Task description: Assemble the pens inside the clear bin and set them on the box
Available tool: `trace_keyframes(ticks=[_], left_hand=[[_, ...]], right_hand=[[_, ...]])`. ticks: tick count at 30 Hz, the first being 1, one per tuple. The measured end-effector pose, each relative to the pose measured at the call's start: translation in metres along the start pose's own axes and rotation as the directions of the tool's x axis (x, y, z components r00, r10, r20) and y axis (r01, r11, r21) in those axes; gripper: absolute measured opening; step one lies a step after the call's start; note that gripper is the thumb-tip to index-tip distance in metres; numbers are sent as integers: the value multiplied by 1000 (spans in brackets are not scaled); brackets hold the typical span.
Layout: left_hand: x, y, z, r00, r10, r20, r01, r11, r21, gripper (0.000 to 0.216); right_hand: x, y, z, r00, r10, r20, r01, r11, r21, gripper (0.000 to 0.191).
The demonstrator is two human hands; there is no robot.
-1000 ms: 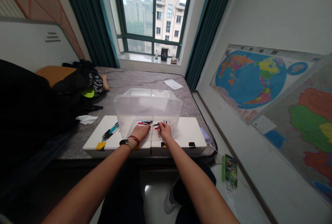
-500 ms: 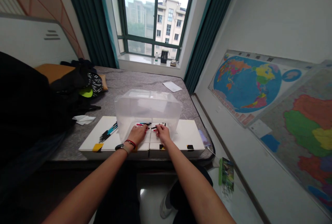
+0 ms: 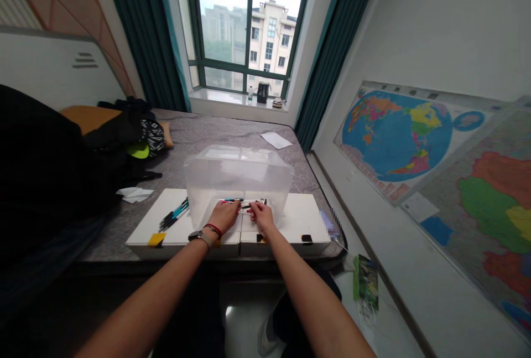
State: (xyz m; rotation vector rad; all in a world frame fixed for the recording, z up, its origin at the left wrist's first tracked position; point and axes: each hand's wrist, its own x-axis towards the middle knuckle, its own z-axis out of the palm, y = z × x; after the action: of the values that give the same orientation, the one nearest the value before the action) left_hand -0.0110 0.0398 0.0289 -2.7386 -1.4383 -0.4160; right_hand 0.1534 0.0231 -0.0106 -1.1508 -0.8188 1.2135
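My left hand (image 3: 224, 215) and my right hand (image 3: 261, 214) are side by side in front of a clear plastic box (image 3: 237, 175) that stands on white boards (image 3: 298, 219). Both hands have their fingers pinched together around a thin pen (image 3: 245, 210) held level between them. Several more pens (image 3: 244, 202) with red, blue and black parts lie just behind my fingers, at the foot of the box. A black watch and a red band are on my left wrist.
Another bunch of pens (image 3: 175, 214) lies on the left board. Dark bags and clothes (image 3: 120, 136) are piled on the left of the grey surface. A sheet of paper (image 3: 276, 139) lies at the far right. Maps (image 3: 394, 131) cover the right wall.
My hands have stayed in front of the box and drawn slightly closer together on the pen. The view has shifted a little.
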Motion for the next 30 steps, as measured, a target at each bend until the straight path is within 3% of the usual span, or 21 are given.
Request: trace_keyframes(ticks=[5, 8, 12, 15, 22, 30], left_hand=[[3, 0, 2, 1000, -12, -22, 12, 1000, -15, 23], [1, -3, 7, 995, -46, -84, 36, 992, -120, 24], [-5, -14, 14, 940, -277, -201, 189, 910, -369, 32], [-10, -23, 16, 891, -384, -243, 229, 841, -489, 37], [-15, -20, 14, 904, -385, -186, 216, 787, -578, 39], [-1, 12, 23, 869, -485, -103, 231, 579, -782, 41]], right_hand=[[-2, -3, -1, 999, 37, 35, -40, 995, 91, 39], [-1, -1, -3, 998, 52, 41, -57, 988, 146, 41], [0, -1, -4, 996, 72, 55, -81, 979, 189, 40], [1, -2, -4, 994, 92, 53, -101, 974, 204, 39], [0, -3, -5, 996, 87, 37, -93, 967, 237, 37], [1, -1, -8, 996, 87, 27, -91, 937, 337, 37]])
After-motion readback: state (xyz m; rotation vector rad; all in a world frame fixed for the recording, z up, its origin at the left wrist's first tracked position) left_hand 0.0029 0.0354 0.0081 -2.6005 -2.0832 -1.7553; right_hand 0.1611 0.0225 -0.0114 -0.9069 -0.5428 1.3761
